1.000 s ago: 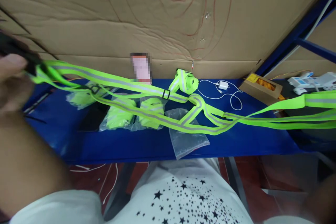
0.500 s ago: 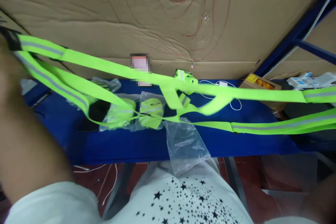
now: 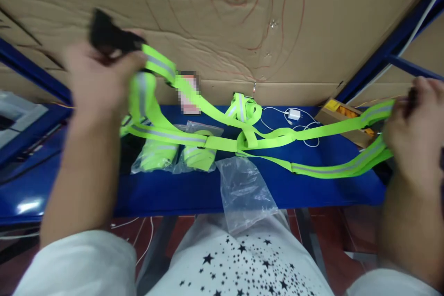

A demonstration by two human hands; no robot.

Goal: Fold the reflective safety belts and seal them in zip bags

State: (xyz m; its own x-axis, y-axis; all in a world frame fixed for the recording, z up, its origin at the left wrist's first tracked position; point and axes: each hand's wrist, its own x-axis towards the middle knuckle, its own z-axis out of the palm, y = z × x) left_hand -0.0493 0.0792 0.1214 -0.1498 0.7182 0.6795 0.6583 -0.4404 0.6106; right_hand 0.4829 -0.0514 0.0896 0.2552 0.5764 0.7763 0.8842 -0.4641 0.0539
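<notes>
A neon-yellow reflective harness (image 3: 222,143) of elastic straps with grey stripes hangs slack between my two hands, above the blue table. My left hand (image 3: 104,74), blurred, is closed on its left end by a black piece (image 3: 111,34) that sticks out above the fingers. At the right, my right hand (image 3: 418,129) grips the other end, with a bit of something dark between the fingers. The straps dip and cross in the middle. Below them an unsealed-looking clear plastic bag (image 3: 246,194) lies over the table's front edge.
Two bagged yellow strap bundles (image 3: 157,157) lie behind the harness. Another strap bundle (image 3: 244,108) sits at the back, beside a white charger (image 3: 294,114) with its cable. An open cardboard box (image 3: 333,111) stands at the right. A cardboard wall (image 3: 173,23) rises behind the blue table (image 3: 166,194).
Both hands have come inward from the frame's sides, the right one into view. The harness, stretched fairly taut before, now sags and its straps have bunched toward the middle.
</notes>
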